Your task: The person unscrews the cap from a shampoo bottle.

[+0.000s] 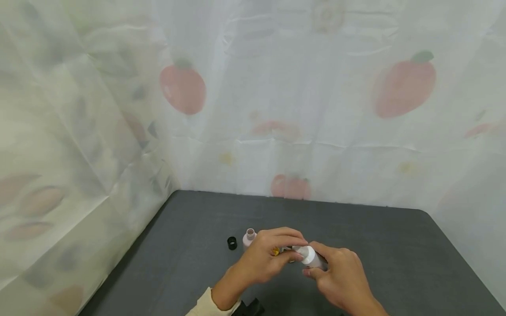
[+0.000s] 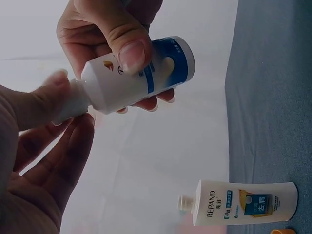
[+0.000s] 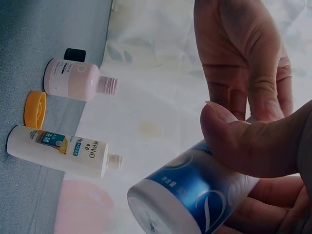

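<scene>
My right hand (image 1: 344, 274) grips the body of a small white-and-blue bottle (image 2: 170, 61), thumb on one side and fingers round the other. The bottle is held tilted above the table, its base facing the right wrist camera. At its neck end, my left hand (image 1: 265, 254) pinches the white cap (image 2: 73, 103) between thumb and fingers. The cap sits at the bottle's neck; whether it is threaded on cannot be told. In the right wrist view, the left hand (image 3: 243, 58) lies behind the bottle, and the cap is hidden.
Uncapped on the dark table (image 1: 189, 272) stand a pink bottle (image 3: 80, 80) and a white REPAND bottle (image 3: 68, 158). Beside them lie an orange cap (image 3: 35, 111) and a black cap (image 1: 232, 243). Pale fruit-print sheeting (image 1: 245, 96) encloses the table's back and sides.
</scene>
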